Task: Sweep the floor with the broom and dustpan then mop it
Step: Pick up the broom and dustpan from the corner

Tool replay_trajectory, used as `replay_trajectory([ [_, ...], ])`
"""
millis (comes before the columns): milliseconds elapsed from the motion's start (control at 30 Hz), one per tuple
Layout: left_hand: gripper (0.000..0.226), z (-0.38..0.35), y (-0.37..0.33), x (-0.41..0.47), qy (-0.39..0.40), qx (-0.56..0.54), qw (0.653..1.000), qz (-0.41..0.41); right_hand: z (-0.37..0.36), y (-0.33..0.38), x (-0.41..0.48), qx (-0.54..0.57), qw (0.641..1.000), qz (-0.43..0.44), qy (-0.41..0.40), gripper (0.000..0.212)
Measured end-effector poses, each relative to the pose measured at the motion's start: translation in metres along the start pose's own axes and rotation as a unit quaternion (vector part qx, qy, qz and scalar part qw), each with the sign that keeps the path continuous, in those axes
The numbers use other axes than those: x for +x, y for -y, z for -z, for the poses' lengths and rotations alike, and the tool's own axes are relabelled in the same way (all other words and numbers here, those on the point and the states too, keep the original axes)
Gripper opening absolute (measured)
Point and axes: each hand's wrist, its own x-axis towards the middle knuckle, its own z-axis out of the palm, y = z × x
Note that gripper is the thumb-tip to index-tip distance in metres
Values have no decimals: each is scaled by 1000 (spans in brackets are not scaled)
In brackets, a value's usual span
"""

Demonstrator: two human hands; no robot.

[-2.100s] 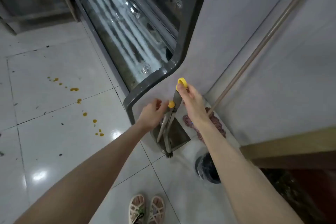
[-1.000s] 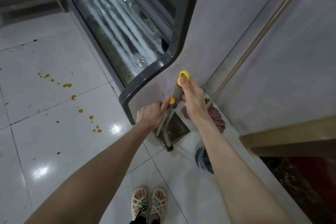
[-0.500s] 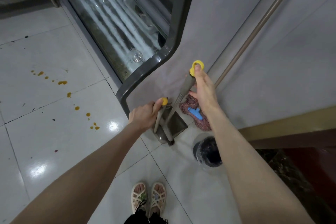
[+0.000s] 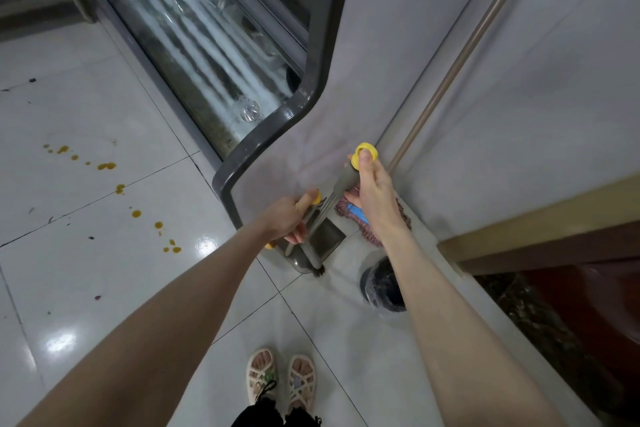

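While the white tiled floor (image 4: 86, 288) is not swept yet, the step is fetching tools from the corner: the right hand (image 4: 375, 198) grips the broom (image 4: 341, 184) handle, the left hand (image 4: 285, 218) grips the dustpan (image 4: 325, 239) handle; next they must go to the orange spots (image 4: 136, 213)

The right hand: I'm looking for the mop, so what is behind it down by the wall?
Behind the right hand lies a reddish mop head with a blue clip. The hand and forearm cover its middle. Its handle leans up against the wall.
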Motion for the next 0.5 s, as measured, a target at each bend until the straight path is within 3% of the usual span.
replay_trajectory([
  [100,58,-9,1,-8,10,-51,999,9,4,-5,-5,-8,1000,-3,2,43],
  [233,69,-22,17,-22,-40,-34,999,0,12,-8,-16,-19,999,11,23,48],
  [500,62,-43,33,-91,-116,-24,993,9,20,-7,-52,-36,995,27,89,50],
])
